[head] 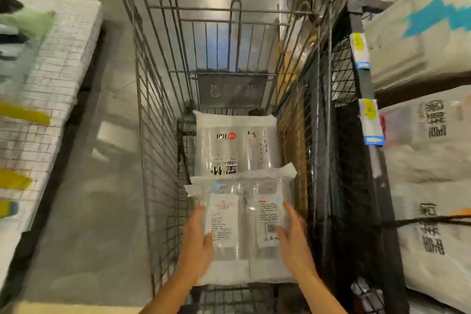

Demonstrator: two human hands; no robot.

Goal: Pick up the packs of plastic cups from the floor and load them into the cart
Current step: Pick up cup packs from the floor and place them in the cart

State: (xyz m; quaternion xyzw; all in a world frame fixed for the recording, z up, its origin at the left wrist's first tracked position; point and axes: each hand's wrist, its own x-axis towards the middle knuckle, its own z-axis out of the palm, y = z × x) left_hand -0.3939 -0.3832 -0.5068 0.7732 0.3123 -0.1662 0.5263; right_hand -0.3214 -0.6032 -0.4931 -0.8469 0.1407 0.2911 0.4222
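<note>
A person's left hand [196, 239] and right hand [295, 239] clasp a clear pack of plastic cups [244, 227] by its two sides, thumbs on its face, at the near end of a wire cart [158, 135]. Its white back labels carry small print too blurred to read and a barcode [270, 229]. A second pack [234, 145] lies just beyond, with a red round logo and black Chinese characters. Right of the cart, shelf price tags [359, 51] and white sacks [433, 135] printed with large characters crowd close
</note>
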